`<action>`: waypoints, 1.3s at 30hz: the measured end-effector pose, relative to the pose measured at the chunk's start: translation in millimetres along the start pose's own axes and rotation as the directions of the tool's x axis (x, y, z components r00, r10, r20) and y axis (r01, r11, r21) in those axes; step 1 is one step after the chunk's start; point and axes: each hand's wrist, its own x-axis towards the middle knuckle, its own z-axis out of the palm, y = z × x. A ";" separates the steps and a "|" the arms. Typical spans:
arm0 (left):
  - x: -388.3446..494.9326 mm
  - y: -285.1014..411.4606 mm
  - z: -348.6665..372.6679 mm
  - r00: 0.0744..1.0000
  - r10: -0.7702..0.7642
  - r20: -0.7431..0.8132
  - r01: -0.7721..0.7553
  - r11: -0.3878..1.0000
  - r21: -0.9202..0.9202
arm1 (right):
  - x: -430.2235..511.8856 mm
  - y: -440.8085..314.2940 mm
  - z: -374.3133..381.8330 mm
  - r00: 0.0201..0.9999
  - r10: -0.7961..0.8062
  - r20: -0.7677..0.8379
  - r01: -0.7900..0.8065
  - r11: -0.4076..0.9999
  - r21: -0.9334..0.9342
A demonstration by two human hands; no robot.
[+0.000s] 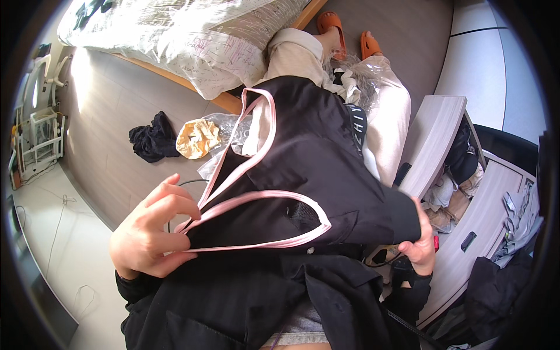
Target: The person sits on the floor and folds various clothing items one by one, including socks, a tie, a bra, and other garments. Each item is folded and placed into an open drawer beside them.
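Observation:
A black garment (306, 162) with pink-edged straps, probably a sports top, is stretched across my lap between both hands. My left hand (153, 232) pinches the pink straps where they come together. At the other end, my right hand (422, 245) grips the black hem, fingers behind the cloth and thumb in front. White lettering runs along a dark band (358, 127) by my far thigh. Part of the garment's inner side shows dark mesh (302, 214) through the strap opening. Behind it, crumpled clear plastic (367, 81) and pale cloth rest on my legs.
A black cloth bundle (153, 138) and a yellow scrunched fabric piece (197, 138) lie on the floor at left, beside a clear bag (234, 129). The bed (210, 57) is ahead. An open drawer (433, 144) holding clothes stands at right, near dark clothing (494, 288).

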 end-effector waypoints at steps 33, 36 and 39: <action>149.5 -37.0 127.5 0.912 0.370 0.177 -0.312 0.906 -0.284 | 24.9 -24.6 41.5 0.857 -0.462 0.229 0.481 0.876 -0.032; 142.6 -29.7 120.3 0.964 0.236 0.119 -0.196 0.941 -0.278 | 29.6 -24.3 36.5 0.851 -0.488 0.192 0.512 0.854 -0.097; 135.2 -33.1 108.5 0.958 0.230 0.172 -0.150 0.912 -0.382 | 34.8 -26.3 36.5 0.868 -0.493 0.066 0.496 0.851 -0.173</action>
